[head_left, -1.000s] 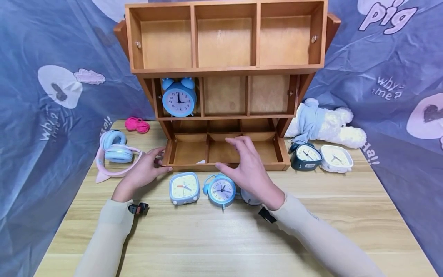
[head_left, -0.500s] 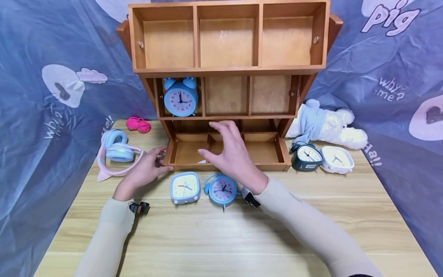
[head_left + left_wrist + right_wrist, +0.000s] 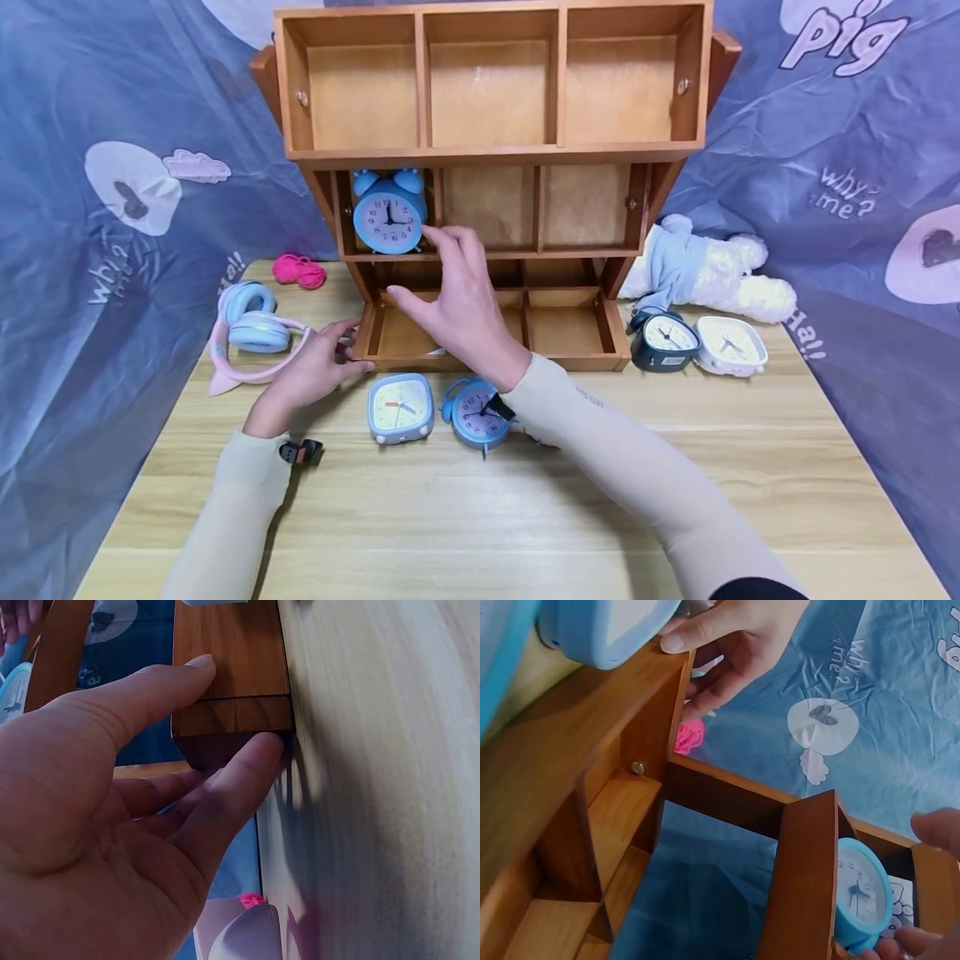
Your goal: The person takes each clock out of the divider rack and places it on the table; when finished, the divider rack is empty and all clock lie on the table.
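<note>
My left hand [image 3: 318, 367] grips the left front corner of the wooden shelf's [image 3: 502, 363] bottom tray. In the left wrist view the thumb lies on the front face and the fingers on the end. My right hand [image 3: 468, 308] holds nothing, its thumb spread from its fingers. In the head view its fingertips are at the right edge of a blue twin-bell alarm clock [image 3: 388, 218]; whether they touch cannot be told. That clock stands in the middle tier's left compartment, also seen in the right wrist view beside the fingers [image 3: 915, 941].
In front of the shelf stand a square blue clock [image 3: 400, 407] and a small blue alarm clock [image 3: 476, 421], partly behind my right wrist. Headphones [image 3: 258, 332] and pink yarn [image 3: 298, 271] lie left. A dark clock [image 3: 665, 340], white clock [image 3: 730, 345] and plush toy [image 3: 697, 267] are right.
My right hand has moved left and up, from over the bottom tray to the blue twin-bell clock. My left hand keeps its grip on the tray corner.
</note>
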The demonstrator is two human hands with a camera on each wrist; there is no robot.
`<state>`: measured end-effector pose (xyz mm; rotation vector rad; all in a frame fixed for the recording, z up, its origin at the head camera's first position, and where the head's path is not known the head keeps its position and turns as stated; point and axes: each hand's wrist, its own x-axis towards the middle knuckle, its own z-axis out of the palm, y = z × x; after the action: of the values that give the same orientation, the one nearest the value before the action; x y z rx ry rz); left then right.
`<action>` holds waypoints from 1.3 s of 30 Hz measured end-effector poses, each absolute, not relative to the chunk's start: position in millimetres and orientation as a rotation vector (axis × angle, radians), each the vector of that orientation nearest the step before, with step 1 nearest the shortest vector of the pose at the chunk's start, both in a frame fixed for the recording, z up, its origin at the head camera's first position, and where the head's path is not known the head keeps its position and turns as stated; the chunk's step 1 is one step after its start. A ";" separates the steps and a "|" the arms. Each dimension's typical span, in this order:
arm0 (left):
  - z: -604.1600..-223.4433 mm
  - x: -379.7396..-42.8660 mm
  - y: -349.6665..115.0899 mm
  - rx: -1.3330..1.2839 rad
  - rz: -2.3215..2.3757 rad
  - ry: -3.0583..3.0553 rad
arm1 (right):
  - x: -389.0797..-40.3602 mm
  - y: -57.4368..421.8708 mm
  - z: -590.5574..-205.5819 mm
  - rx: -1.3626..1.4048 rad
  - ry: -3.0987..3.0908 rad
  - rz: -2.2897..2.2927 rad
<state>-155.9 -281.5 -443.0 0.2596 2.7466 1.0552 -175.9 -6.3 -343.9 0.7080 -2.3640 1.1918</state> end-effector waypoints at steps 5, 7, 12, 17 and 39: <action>-442.9 -155.9 -281.0 0.263 1.058 2.748 | -187.3 -23.9 -344.4 0.657 -2.265 1.073; -442.6 -156.0 -280.3 0.264 1.059 2.749 | -192.3 -31.4 -344.6 0.642 -2.231 1.031; -443.0 -156.0 -279.7 0.260 1.063 2.746 | -205.6 -49.2 -344.9 0.640 -2.164 0.881; -444.3 -155.6 -281.0 0.272 1.073 2.746 | -218.1 -61.6 -345.9 0.608 -2.125 0.670; -443.3 -155.0 -283.0 0.264 1.055 2.753 | -229.4 -94.6 -354.6 0.347 -2.124 0.538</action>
<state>-155.0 -283.0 -443.3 0.2637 2.7534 1.0552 -229.4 -94.6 -354.6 0.3471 -2.1239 0.5377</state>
